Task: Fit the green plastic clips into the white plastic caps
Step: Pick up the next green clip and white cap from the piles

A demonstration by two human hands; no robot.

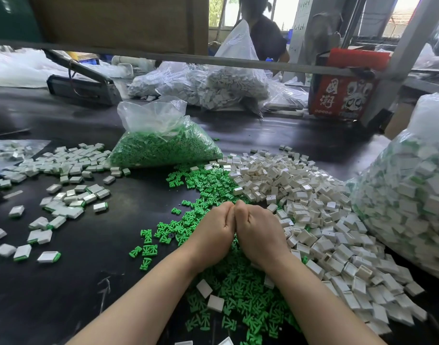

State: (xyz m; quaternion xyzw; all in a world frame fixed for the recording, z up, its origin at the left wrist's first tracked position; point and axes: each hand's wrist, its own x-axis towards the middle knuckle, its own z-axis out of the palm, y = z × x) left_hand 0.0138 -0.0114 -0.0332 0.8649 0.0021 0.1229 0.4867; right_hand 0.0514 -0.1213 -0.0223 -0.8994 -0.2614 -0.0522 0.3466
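Both hands meet mid-frame, knuckles touching: left hand (pixel 217 226), right hand (pixel 257 231), fingers curled under, can't tell what they pinch. Green clips (pixel 241 282) heaped beneath on black counter (pixel 76 282); white caps (pixel 320 220) piled right; finished pcs (pixel 64 195) scattered left.

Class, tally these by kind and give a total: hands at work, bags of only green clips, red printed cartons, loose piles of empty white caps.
Hands: 2 (left hand, right hand)
bag of green clips: 1
red printed carton: 1
pile of empty white caps: 1
Total: 5
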